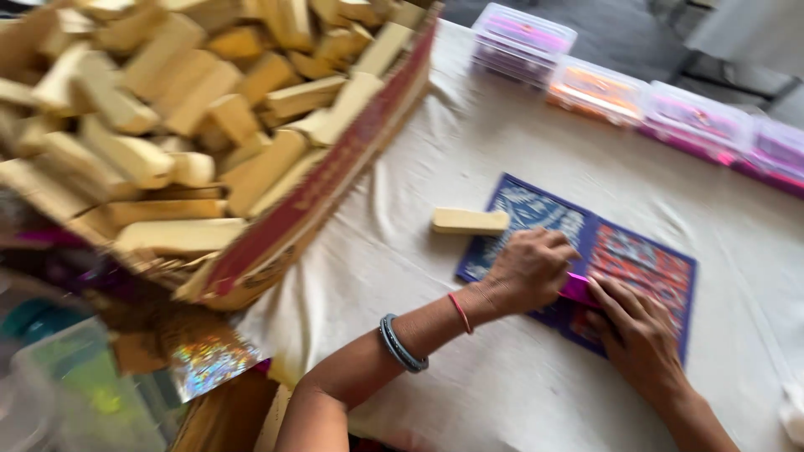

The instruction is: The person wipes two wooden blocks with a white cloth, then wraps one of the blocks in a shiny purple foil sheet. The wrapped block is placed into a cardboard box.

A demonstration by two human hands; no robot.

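Left hand (529,269) and right hand (634,333) meet on a blue patterned sheet (645,268) lying flat on the cloth-covered surface (469,167). Both sets of fingers are curled, pinching a small pink strip (578,289). Tan bar (470,221) lies at sheet's left edge; carton of bars (310,201) sits left.

Soft, even daylight is filling the scene (shadows staying faint); motion blur is smearing the whole frame, heaviest at near left, glare sparkling there.
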